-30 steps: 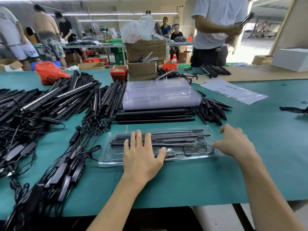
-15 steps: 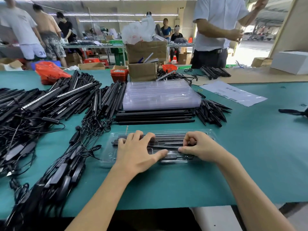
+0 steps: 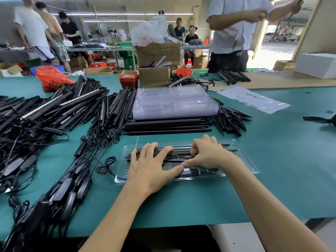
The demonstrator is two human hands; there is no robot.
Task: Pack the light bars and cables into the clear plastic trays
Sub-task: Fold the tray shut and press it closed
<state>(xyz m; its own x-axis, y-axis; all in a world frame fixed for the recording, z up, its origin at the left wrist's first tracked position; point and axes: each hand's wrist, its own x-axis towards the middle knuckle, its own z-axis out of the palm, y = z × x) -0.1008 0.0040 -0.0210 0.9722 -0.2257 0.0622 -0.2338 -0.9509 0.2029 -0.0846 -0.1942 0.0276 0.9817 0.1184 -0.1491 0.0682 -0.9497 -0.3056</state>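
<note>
Green matting (image 3: 272, 170) is carrying a clear plastic tray (image 3: 243, 160) holding black light bars (image 3: 231, 149) and a cable. Left hand (image 3: 151, 166) is pressing flat, fingers spread; right hand (image 3: 207, 153) is curling beside it, thumbs touching, gripping nothing. Empty trays (image 3: 174, 102) are sitting stacked behind

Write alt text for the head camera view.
Both hands, left and right, press on black light bars in a clear plastic tray on a green table. Behind it sit stacked empty trays; loose bars and cables are heaped left.
</note>
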